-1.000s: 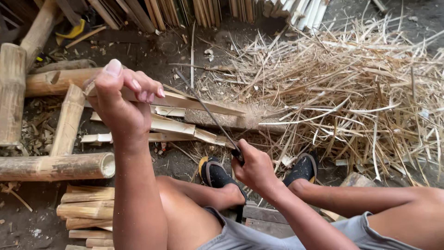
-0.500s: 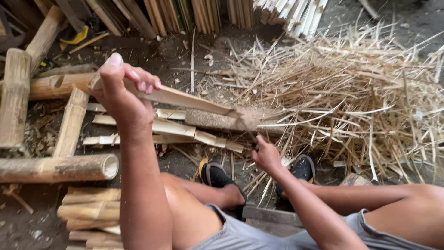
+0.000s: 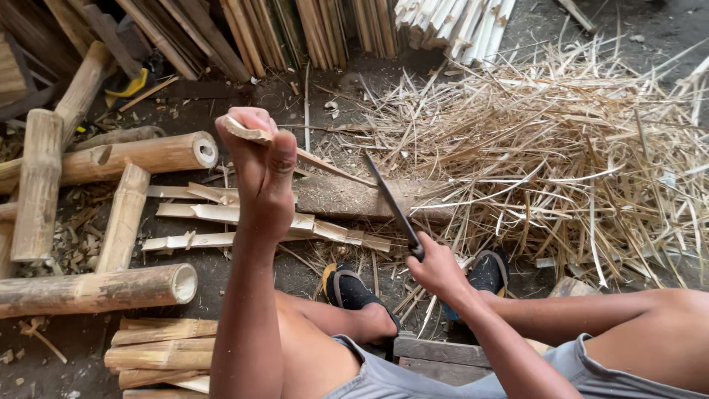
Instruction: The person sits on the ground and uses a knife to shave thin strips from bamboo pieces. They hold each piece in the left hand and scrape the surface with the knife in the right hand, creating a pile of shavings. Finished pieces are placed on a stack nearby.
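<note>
Left hand (image 3: pixel 260 174) raised, fist closed round the near end of a thin, pale bamboo strip (image 3: pixel 325 164) that slants away to the right. Right hand (image 3: pixel 436 267) grips the handle of a dark, narrow knife (image 3: pixel 390 205); its blade tip meets the strip above a rough, flat wooden block (image 3: pixel 369 199). Split slats (image 3: pixel 221 214), smooth and cream-coloured, lie left of the block. Round, hollow bamboo poles (image 3: pixel 96 288) lie far left. Right: a dry, stringy heap of shavings (image 3: pixel 576 162). Black sandals (image 3: pixel 354 290) near.
</note>
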